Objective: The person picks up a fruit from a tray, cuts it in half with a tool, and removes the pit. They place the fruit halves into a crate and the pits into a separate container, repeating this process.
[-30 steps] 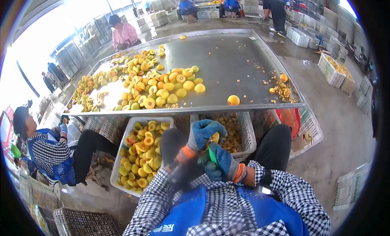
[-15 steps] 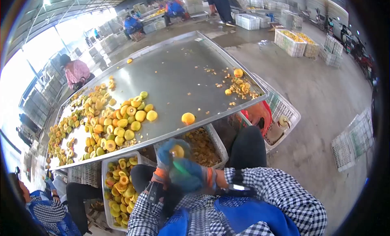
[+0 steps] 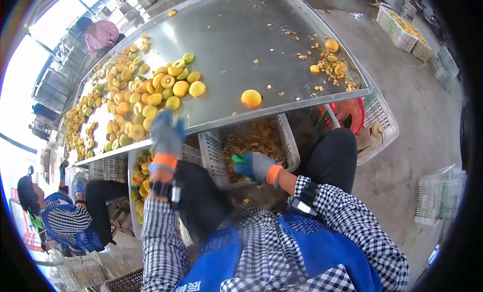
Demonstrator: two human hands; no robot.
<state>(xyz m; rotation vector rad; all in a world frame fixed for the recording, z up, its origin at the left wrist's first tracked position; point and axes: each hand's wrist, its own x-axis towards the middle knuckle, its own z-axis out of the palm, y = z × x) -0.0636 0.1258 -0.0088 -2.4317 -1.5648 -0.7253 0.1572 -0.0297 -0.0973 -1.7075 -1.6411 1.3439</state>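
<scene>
My left hand [image 3: 167, 133], in a blue-grey glove with an orange cuff, is at the near edge of the metal table [image 3: 226, 55], beside the pile of halved yellow peaches [image 3: 151, 111]. It is a little blurred, but its fingers look apart and no fruit shows in them. Lower down, my right hand [image 3: 259, 167] is closed over the crate of peels and scraps [image 3: 209, 151]. A small green-handled tool [image 3: 237, 159] pokes out of its fingers; the working end cannot be made out. A single whole-looking peach [image 3: 251, 99] lies near the table's front edge.
Peach pits [image 3: 334, 68] are scattered at the table's right corner. A crate of peach halves [image 3: 135, 191] stands beneath the left side. A red basin [image 3: 352, 113] and a jug [image 3: 370, 135] sit at right. A co-worker [image 3: 65, 211] sits on the left, another person [image 3: 100, 35] beyond the table.
My hands have parted. The left, which had a peach in it, has moved up and left to the pile; the right has shifted over the scrap crate with the green-handled tool. The view has tilted down.
</scene>
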